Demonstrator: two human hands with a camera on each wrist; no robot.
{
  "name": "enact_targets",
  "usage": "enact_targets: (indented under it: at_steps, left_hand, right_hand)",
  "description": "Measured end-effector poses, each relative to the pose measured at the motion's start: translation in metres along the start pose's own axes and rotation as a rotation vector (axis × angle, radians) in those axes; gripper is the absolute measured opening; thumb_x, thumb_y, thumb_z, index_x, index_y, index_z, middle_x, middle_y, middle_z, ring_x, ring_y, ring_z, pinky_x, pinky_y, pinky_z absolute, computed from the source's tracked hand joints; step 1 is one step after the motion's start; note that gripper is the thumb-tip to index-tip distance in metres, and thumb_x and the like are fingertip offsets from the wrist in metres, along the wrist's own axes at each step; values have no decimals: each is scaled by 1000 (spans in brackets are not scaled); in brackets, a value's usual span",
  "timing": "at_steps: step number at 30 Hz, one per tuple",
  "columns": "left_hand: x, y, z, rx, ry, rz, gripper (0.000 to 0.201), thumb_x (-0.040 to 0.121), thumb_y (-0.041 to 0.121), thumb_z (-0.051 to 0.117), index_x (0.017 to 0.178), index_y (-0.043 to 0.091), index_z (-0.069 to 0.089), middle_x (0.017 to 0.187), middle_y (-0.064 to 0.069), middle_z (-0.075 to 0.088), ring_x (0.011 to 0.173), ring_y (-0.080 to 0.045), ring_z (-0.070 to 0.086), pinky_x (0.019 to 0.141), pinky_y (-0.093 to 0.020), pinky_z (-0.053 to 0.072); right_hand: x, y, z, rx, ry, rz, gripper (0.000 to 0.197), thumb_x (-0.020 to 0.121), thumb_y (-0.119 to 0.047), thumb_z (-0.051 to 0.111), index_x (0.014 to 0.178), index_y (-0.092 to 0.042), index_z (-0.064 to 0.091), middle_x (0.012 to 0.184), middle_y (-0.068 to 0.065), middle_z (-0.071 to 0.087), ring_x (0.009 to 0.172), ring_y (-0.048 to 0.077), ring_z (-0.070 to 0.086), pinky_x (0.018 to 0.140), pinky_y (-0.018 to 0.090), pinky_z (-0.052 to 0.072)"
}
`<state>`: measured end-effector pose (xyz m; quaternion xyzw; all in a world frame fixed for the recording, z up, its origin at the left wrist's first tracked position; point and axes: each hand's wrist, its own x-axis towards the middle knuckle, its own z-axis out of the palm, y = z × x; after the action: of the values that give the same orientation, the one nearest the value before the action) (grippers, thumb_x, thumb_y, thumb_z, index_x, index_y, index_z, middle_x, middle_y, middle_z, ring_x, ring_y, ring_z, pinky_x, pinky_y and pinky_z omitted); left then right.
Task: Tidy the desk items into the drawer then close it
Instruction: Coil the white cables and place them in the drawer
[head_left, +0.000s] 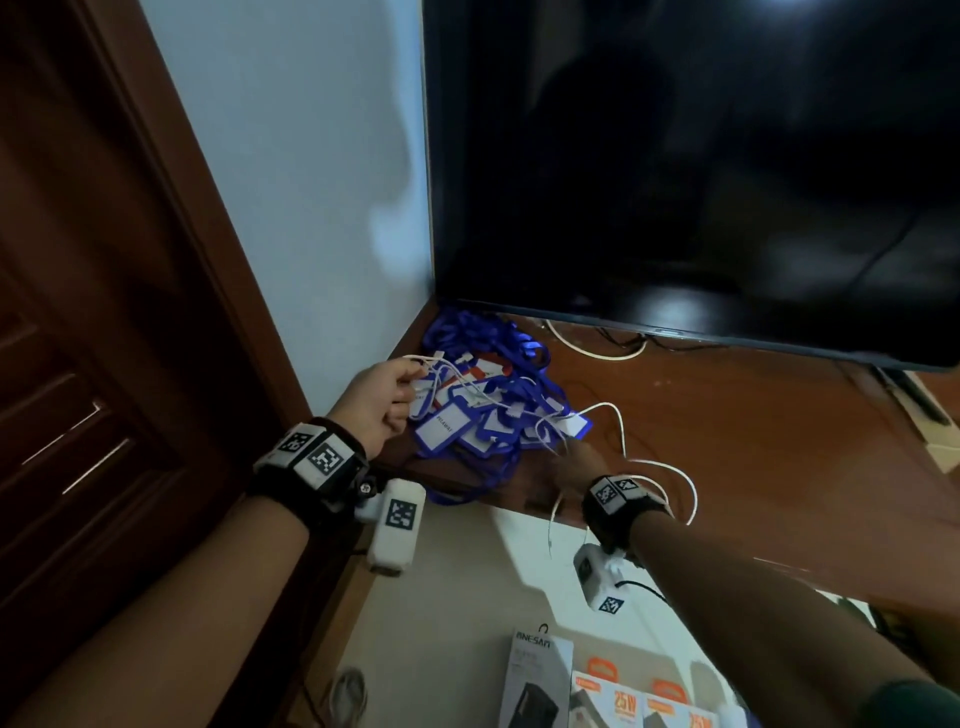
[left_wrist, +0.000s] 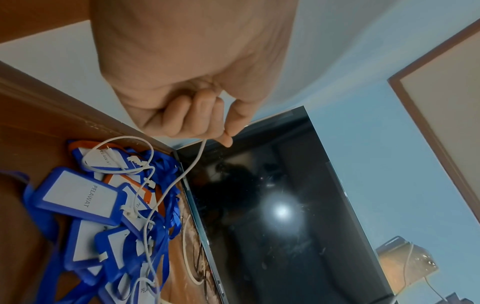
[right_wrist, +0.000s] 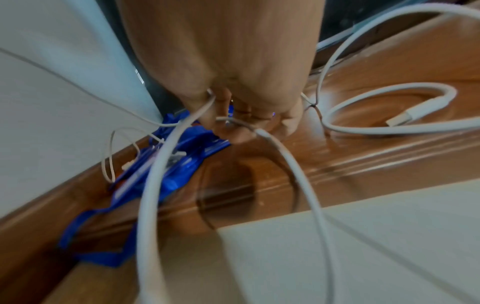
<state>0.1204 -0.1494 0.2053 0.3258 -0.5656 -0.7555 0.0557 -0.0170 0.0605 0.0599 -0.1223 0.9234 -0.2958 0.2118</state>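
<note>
Head view shows the wooden desk (head_left: 753, 441) with the dark television (head_left: 691, 171) as landmark: the screen's lower edge hangs just above the desktop, and the desk's left end butts against the pale wall (head_left: 311, 182) left of the television. In that corner, below the television's left end, lies the heap of blue badge holders (head_left: 467, 426) on blue lanyards, some straps spilling over the desk's front edge. Bare wood stretches under the television's middle and right. The left hand (head_left: 382, 397) hovers at the heap's left side, its thumb and curled fingers (left_wrist: 200, 115) pinching a thin white cable (left_wrist: 192, 164) that trails across the badges. The right hand (head_left: 576, 462) reaches at the heap's right edge, fingers curled around loops of the cable, which run on over the front edge. Several badges read "PELAWAT". Below the desk edge lie boxes (head_left: 613, 691) printed "25W".
</note>
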Motion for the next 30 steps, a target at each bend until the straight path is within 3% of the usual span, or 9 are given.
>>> enact_targets:
  at_steps: [4,7,12,15,17,20,23,27,30]
  left_hand:
    - [2,-6,7,12,-5,-2,23,96,22,46,74,18,53,39,10,27,29,-2,19,31,-13,13]
    - [0,-8,15,0,-16,6,22,95,20,46,75,17,54,39,10,28,30,-3,19,31,-14,14]
    - [-10,-6,26,-20,-35,27,20,95,21,48,77,16,56,41,10,28,31,-3,19,31,-14,15]
    - [-14,-4,27,-15,-43,44,20,95,22,49,78,16,57,42,9,28,32,-3,20,31,-15,16]
    - [-17,-3,26,-9,-45,61,19,95,21,49,79,15,58,44,9,28,33,-4,20,31,-15,17]
    - [-22,-4,24,-15,-40,72,19,95,21,50,79,15,59,44,9,28,33,-3,20,32,-15,17]
    - [-29,-6,26,-24,-34,56,21,95,21,51,76,16,58,43,9,29,33,-3,21,33,-14,15]
    - [-36,-10,26,-6,-22,40,21,94,21,53,74,17,58,45,8,29,34,-4,21,35,-16,15]
    - [-38,-10,23,25,-10,45,19,94,22,52,77,15,58,43,8,29,33,-4,20,34,-15,15]
  right_hand:
    - [7,-8,-25,277,123,14,30,90,-12,52,60,-13,49,64,10,52,63,22,51,55,27,36]
    - [11,-15,-47,574,112,49,20,90,-2,52,73,-12,55,69,3,51,56,11,45,51,20,37]
    - [18,-21,-61,1368,103,155,27,102,-12,40,77,-11,52,65,5,55,54,16,52,52,26,46]
    - [15,-22,-65,1638,24,94,30,104,-15,35,77,-11,49,54,1,59,48,15,58,46,23,51]
    - [16,-20,-66,1772,-23,64,30,104,-15,33,78,-9,48,59,4,56,56,18,56,54,26,54]
    - [12,-20,-66,1947,-54,137,30,103,-16,32,79,-10,49,71,6,54,65,19,50,69,34,44]
    - [4,-22,-65,2102,-61,298,34,104,-18,30,75,-15,47,78,2,56,64,15,49,63,34,44]
    - [4,-26,-53,2137,-115,434,40,105,-20,27,68,-14,41,49,7,54,43,18,50,59,30,45]
    - [5,-25,-32,1905,-147,431,37,104,-17,29,70,-10,41,41,5,45,50,15,38,58,28,33]
